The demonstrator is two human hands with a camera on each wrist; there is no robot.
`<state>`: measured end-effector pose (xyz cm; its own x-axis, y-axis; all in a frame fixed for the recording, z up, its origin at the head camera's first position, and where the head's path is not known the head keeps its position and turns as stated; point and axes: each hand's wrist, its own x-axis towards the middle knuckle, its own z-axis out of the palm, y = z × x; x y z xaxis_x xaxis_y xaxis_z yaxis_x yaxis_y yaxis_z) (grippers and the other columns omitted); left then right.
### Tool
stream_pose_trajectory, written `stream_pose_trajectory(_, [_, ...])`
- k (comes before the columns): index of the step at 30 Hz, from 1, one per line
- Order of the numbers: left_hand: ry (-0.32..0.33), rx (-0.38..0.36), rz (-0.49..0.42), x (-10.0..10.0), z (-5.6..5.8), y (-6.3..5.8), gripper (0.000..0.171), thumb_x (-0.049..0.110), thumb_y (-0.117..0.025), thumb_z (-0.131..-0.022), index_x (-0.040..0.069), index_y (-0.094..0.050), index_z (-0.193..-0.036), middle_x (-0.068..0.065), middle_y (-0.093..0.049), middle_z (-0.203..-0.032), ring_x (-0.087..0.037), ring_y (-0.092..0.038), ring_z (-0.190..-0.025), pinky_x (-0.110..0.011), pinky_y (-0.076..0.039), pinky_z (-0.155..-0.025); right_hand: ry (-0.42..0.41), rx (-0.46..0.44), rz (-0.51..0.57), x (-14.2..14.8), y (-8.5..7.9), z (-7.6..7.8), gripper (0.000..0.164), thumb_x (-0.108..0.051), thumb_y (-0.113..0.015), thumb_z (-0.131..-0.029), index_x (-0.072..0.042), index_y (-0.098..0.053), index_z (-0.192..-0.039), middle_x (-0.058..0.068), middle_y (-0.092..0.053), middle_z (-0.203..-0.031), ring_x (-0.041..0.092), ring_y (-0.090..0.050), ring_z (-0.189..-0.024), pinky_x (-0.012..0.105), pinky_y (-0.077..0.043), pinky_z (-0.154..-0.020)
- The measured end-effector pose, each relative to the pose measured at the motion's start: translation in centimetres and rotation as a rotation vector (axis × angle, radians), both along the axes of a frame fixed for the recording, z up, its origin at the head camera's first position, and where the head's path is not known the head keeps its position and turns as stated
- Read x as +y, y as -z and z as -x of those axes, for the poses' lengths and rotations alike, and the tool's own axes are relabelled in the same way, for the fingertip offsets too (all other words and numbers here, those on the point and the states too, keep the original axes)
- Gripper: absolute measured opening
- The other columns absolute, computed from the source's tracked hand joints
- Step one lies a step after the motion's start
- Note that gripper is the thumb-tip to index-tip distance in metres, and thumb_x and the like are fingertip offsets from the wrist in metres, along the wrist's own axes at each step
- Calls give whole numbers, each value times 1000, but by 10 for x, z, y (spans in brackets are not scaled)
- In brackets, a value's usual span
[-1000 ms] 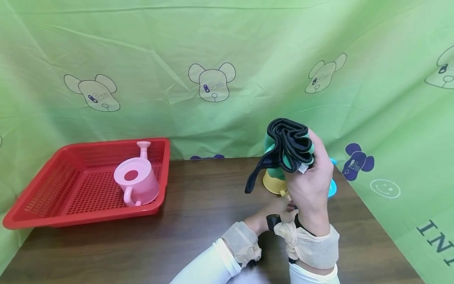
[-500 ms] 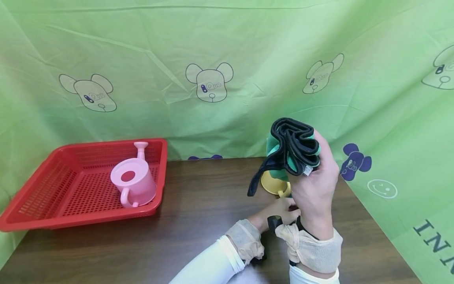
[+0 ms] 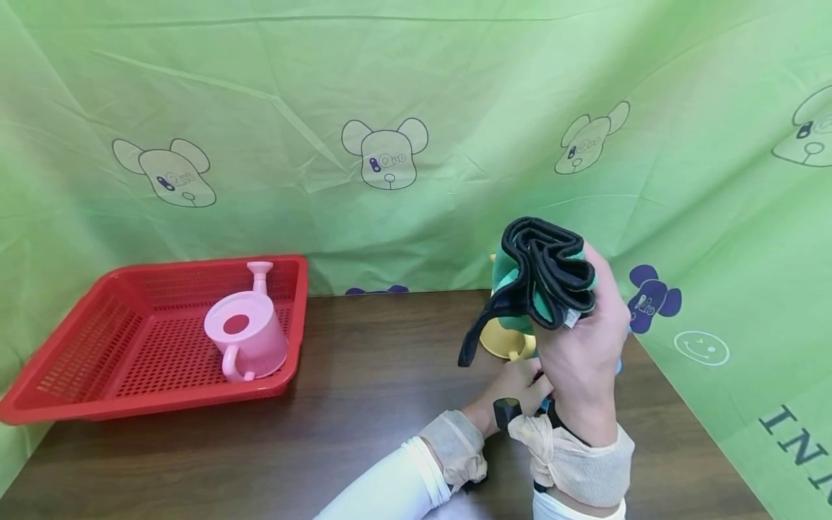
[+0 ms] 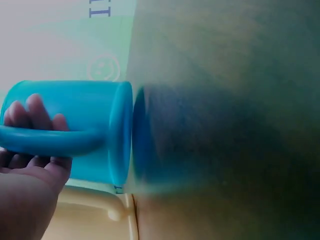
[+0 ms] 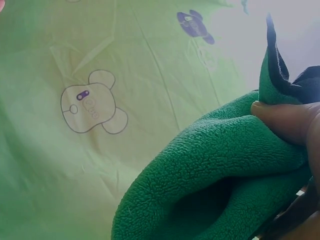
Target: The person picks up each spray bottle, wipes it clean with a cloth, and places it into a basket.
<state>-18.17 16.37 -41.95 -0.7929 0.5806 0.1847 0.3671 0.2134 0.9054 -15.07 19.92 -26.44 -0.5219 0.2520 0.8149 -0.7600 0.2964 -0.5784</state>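
My right hand (image 3: 581, 343) grips a bunched green fleece cloth with black edging (image 3: 549, 278), raised above the right side of the table. In the right wrist view the thumb presses on the green cloth (image 5: 215, 145). Below and partly behind that arm, my left hand (image 3: 516, 383) reaches low. The left wrist view shows its fingers hooked through the handle of a blue watering can (image 4: 90, 105); from the head only slivers of this can show. Beside it stands a yellow watering can (image 3: 502, 341), partly covered by the cloth.
A red plastic basket (image 3: 162, 393) stands on the left of the wooden table (image 3: 364, 375), with a pink watering can (image 3: 250, 336) inside. A green printed curtain (image 3: 390, 231) hangs behind and along the right side.
Both hands have shifted slightly to the right, the cloth moving along in the right one. Of the blue watering can a different small part shows beside the right wrist.
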Motion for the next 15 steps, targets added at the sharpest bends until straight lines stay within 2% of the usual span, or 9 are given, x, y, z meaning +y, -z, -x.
stream_pose_trajectory(5, [3,46,-59,-2,-3,-4,38,20,-40,-111,5,-61,-83,3,-58,-70,8,-43,-60,-9,-39,-63,0,18,-10,0,-1,-3,48,12,-74,-85,11,-63,-133,8,-74,-123,25,-69,-114,33,-52,-106])
stream_pose_trajectory(10, [-24,83,-144,-5,-6,-16,38,24,-41,-114,7,-52,-81,1,-52,-69,7,-41,-61,-9,-36,-62,35,35,-5,-1,-4,-8,46,10,-72,-86,12,-63,-131,7,-74,-122,24,-68,-112,32,-52,-104])
stream_pose_trajectory(15, [-42,-7,-249,-9,-14,-33,41,23,-41,-113,5,-50,-79,-1,-53,-65,6,-42,-57,-12,-36,-56,90,62,30,-3,-8,-17,42,9,-72,-87,14,-64,-128,6,-75,-119,22,-69,-109,29,-53,-101])
